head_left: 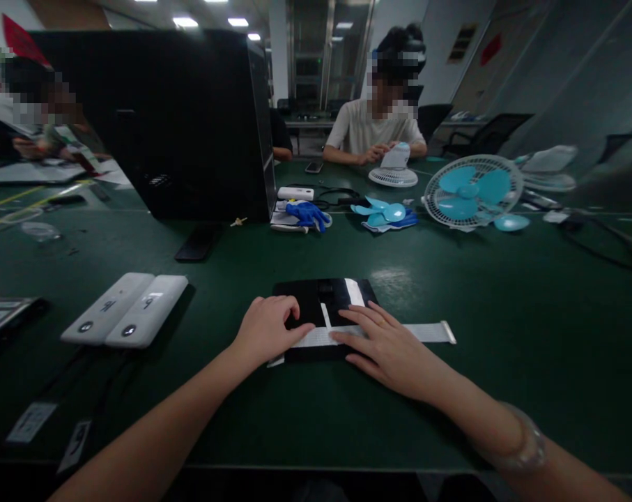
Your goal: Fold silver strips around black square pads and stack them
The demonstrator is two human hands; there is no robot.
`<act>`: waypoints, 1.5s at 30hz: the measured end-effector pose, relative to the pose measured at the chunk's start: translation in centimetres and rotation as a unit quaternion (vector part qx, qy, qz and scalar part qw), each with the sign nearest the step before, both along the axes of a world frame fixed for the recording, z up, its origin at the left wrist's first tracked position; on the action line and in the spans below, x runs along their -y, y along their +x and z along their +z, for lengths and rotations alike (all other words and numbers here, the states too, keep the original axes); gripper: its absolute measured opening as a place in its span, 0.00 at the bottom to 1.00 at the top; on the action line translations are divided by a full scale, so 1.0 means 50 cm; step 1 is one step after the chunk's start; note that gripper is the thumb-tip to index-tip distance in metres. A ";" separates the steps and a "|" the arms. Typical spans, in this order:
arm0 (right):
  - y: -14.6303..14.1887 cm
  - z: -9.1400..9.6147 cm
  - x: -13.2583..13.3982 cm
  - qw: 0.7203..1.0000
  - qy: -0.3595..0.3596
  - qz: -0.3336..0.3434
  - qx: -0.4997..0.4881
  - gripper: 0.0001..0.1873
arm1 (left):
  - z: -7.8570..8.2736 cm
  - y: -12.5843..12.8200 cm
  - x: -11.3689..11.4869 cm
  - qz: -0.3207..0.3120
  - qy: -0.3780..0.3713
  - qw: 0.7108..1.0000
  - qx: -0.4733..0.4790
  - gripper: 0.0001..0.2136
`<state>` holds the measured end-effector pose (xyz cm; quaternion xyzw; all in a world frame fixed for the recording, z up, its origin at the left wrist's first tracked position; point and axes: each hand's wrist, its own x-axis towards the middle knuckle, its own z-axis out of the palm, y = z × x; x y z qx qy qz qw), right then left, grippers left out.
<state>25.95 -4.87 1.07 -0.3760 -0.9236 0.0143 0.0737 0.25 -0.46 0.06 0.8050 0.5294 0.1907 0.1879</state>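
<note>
A flat black panel (pixel 311 307) lies on the green table in front of me. Across its near part runs a white flat strip (pixel 424 333), like a ribbon cable, whose right end sticks out past the panel. My left hand (pixel 270 326) rests at the panel's left side; its fingers curve, with a gap to the thumb, which touches the strip. My right hand (pixel 387 348) lies flat over the strip's right part, fingers spread. A narrow white piece (pixel 325 315) stands across the strip between my hands. A shiny pale patch (pixel 354 293) shows on the panel's far right.
Two white power banks (pixel 147 310) with cords lie at left. A large black case (pixel 169 132) stands behind a dark phone (pixel 196 244). Farther back are blue gloves (pixel 308 215), blue fan blades (pixel 381 211) and a fan (pixel 469 192). Across the table a person (pixel 378 129) handles a fan part.
</note>
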 end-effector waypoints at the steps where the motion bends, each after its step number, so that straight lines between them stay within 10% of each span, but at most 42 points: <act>1: 0.003 0.001 -0.002 1.000 -0.003 0.002 -0.002 0.26 | -0.003 -0.002 -0.004 0.012 -0.007 0.999 0.037 0.16; 7: 0.030 -0.003 -0.025 0.998 -0.045 -0.033 -0.009 0.43 | -0.026 -0.018 -0.034 0.106 -0.087 0.912 0.388 0.16; 13: 0.052 -0.019 -0.037 0.994 -0.102 -0.038 -0.007 0.49 | -0.032 -0.030 -0.046 0.180 -0.103 0.849 0.486 0.16; 45: 0.065 0.033 -0.098 0.985 -0.086 -0.106 0.103 0.53 | -0.038 -0.028 -0.044 0.168 -0.106 0.871 0.450 0.17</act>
